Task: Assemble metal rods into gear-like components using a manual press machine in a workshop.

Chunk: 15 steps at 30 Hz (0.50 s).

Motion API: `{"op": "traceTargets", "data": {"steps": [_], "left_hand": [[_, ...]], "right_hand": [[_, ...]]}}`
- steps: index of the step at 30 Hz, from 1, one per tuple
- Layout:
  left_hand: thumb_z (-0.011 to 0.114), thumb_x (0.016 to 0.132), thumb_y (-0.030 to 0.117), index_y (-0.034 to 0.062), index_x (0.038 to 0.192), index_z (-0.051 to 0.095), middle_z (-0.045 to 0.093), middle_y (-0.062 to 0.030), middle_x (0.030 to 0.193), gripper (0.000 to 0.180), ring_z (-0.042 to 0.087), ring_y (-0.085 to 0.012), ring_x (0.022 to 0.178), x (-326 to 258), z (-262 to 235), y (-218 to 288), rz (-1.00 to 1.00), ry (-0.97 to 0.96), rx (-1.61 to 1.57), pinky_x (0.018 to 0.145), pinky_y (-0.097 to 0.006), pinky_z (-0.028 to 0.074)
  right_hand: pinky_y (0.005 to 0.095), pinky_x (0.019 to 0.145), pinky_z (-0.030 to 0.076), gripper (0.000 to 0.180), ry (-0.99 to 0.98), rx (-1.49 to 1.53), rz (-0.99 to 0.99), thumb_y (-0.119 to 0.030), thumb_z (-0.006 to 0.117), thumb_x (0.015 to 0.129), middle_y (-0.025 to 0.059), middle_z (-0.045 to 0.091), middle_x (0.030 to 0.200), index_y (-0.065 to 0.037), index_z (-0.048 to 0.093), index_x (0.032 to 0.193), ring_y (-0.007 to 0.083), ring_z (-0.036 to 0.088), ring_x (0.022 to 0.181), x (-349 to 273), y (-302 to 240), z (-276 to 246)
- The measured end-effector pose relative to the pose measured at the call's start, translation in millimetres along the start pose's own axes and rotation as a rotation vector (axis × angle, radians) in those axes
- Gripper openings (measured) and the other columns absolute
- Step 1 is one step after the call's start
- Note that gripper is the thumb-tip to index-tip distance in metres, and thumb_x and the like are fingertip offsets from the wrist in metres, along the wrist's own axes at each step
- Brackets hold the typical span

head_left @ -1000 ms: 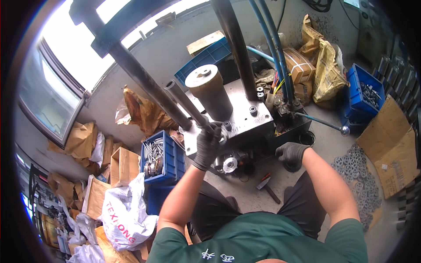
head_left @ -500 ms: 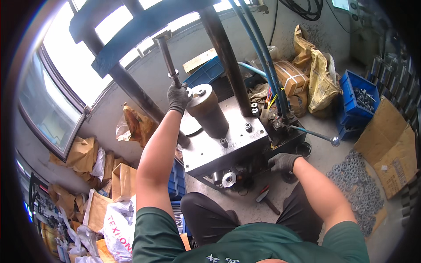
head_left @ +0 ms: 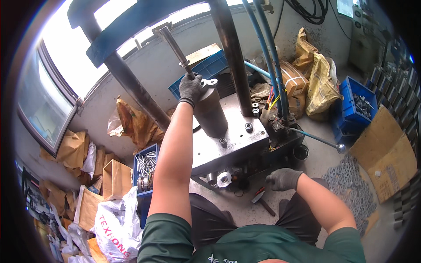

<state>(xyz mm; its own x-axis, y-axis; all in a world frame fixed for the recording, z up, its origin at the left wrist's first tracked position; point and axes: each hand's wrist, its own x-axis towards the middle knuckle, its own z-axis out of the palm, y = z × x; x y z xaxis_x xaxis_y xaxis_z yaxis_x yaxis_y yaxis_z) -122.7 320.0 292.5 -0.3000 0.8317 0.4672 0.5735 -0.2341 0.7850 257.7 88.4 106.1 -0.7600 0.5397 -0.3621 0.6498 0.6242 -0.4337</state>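
My left hand [head_left: 191,89], in a dark grey glove, is closed round the lower end of a steel rod [head_left: 174,46]. The rod tilts up to the left and has a metal ring [head_left: 184,64] round it just above my fingers. Beside that hand stands a thick metal cylinder [head_left: 211,115], with a small pale washer [head_left: 212,82] at its top edge. The cylinder rests on the steel press table [head_left: 239,138]. My gloved right hand [head_left: 284,179] hangs in front of the table with its fingers curled; whatever is inside, if anything, is hidden.
Two dark press columns [head_left: 233,57] rise from the table. A lever [head_left: 318,139] with a ball end juts out at right. On the floor lie a hammer [head_left: 264,207] and many metal rings [head_left: 351,188]. Blue bins [head_left: 357,98] stand at right; another bin [head_left: 147,153] holds metal rods at left.
My left hand and the rod have shifted right in the picture, and the rod leans more to the left. The view has moved slightly, showing more of the bin at left. My right hand stays curled.
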Motion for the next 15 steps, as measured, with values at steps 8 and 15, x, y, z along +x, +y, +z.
{"op": "traceTargets", "data": {"steps": [8, 15], "left_hand": [[0.075, 0.093, 0.009, 0.0030, 0.095, 0.067, 0.070, -0.0067, 0.082, 0.009, 0.068, -0.0140, 0.073, -9, 15, 14, -0.037, 0.014, -0.260, 0.072, -0.031, 0.058], [0.078, 0.089, 0.013, 0.0047, 0.096, 0.067, 0.073, -0.0089, 0.082, 0.015, 0.073, -0.0197, 0.078, -11, -10, 16, 0.024, 0.062, 0.193, 0.076, -0.034, 0.059]], "right_hand": [[0.0474, 0.086, 0.055, 0.031, 0.363, 0.006, -0.165, -0.025, 0.072, 0.085, 0.0143, 0.071, 0.104, -0.012, 0.073, 0.113, 0.0362, 0.069, 0.098, -31, -2, -19], [0.0488, 0.081, 0.054, 0.029, 0.599, -0.299, -0.238, -0.020, 0.076, 0.082, 0.0152, 0.070, 0.098, -0.009, 0.070, 0.108, 0.0368, 0.068, 0.092, -110, -55, -139]]}}
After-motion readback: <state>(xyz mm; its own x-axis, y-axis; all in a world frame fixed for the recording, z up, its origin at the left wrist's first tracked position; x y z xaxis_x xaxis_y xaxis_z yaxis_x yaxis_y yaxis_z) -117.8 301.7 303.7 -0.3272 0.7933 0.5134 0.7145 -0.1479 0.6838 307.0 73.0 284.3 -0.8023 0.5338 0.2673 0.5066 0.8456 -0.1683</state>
